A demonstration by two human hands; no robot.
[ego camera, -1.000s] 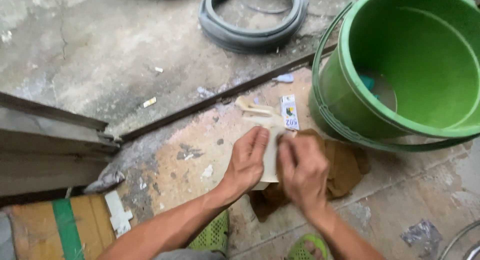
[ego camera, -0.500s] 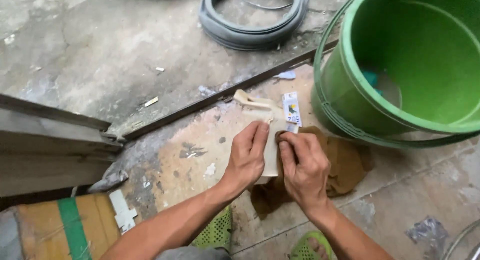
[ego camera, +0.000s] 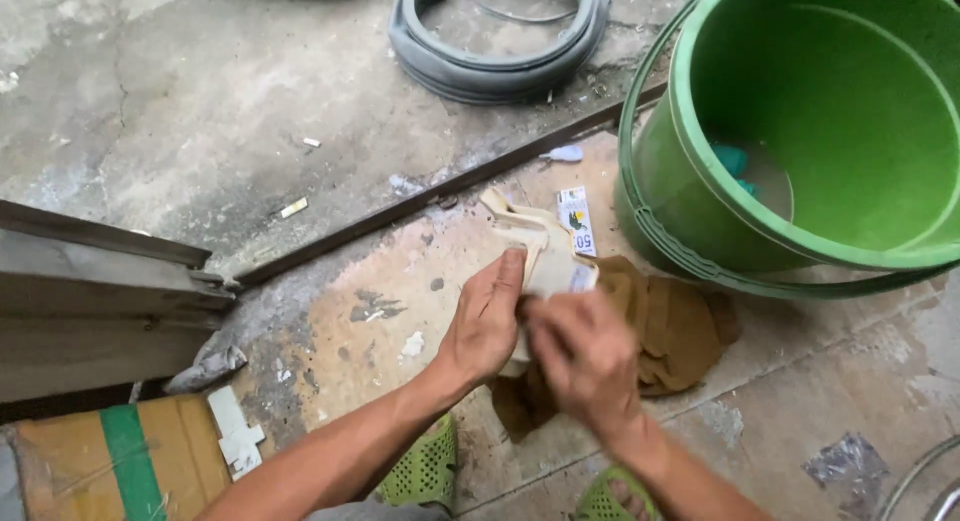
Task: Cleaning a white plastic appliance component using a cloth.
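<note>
My left hand (ego camera: 487, 319) grips a cream-coloured plastic part (ego camera: 535, 248) and holds it just above the stained concrete floor. My right hand (ego camera: 583, 358) is blurred with motion and presses against the lower side of that same part; whether it holds anything of its own is hidden. A brown rag (ego camera: 677, 326) lies on the floor under and to the right of both hands. A small printed paper slip (ego camera: 576, 221) lies just beyond the part.
A big green bucket (ego camera: 700, 101) with a wire handle stands at the right, a little water and something teal at its bottom. A grey rubber ring gasket (ego camera: 500, 73) lies at the back. A metal rail (ego camera: 440, 196) crosses the floor. Cardboard with green tape (ego camera: 110, 456) sits bottom left. Green sandals (ego camera: 425, 471) show below.
The view has shifted slightly. My right hand has slid down and toward me along the cream part and is now blurred; my left hand keeps its hold.
</note>
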